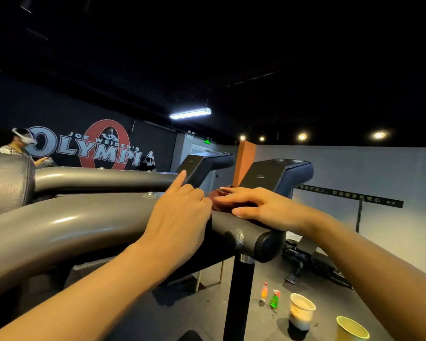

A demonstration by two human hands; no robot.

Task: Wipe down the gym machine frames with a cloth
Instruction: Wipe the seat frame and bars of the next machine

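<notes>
- Floor, nearest and low right: yellow-green cup [352, 328], white paper cup [301, 308], green spray bottle [275, 299], orange bottle [264, 292]. All stand near each other beside the black post [239, 291] under the tube end.
- Thick grey frame tube [67, 225] runs from lower left to a capped end at centre-right; both hands are on top of it, close to that end.
- Left hand [180, 215]: draped over the tube, index finger pointing forward, other fingers curled at the cloth's left edge. Can't tell whether they pinch the cloth or just rest on the metal, so left grip unclear.
- Right hand [253, 205]: fingers straight, flat, grip apart, pressing down on the cloth.
- Cloth [221, 201]: dark reddish, bunched, lying on the tube top between the two hands, mostly under the right fingers.
- Step, as I read it: mid-wipe on the top of this tube near the capped end.
- Next move likely calls for keeping the palm down, sliding the cloth along the tube and wrapping it round the curve to reach the underside; bolt heads may snag it.
- Behind: second grey tube [103, 178], dark angled pads [278, 172].
- Far: another person by the wall mural at left.
</notes>
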